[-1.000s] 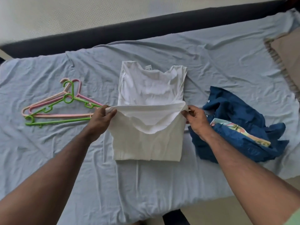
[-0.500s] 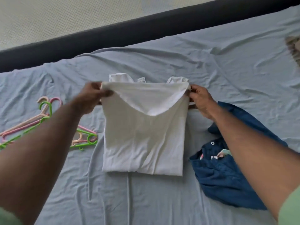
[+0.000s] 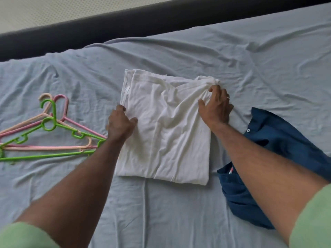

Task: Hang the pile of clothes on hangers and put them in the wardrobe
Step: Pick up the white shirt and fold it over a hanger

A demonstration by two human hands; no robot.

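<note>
White cotton lies doubled over in the middle of the bed (image 3: 179, 212): the white shirt (image 3: 166, 129) is folded flat on the pale blue sheet, hem edge nearest the person. The left hand (image 3: 120, 122) rests on the shirt's left edge, fingers loosely curled over the fabric with the thumb on top, though whether it actually pinches the cloth cannot be told. The right hand (image 3: 215, 104) grips the bunched upper right corner, its fingers curled into the gathered fabric. Three plastic hangers (image 3: 50, 129), green, pink and peach, lie tangled together on the sheet just to the left of the shirt, the left forearm crossing their near ends. A dark blue garment (image 3: 272, 140) sits crumpled on the right, partly under the right forearm. Judging by this, the shirt is being arranged and no hanger is in it yet, so the task looks to be at its start. Next, one hanger needs separating from the tangle, and the shirt's neck must be opened for it.
</note>
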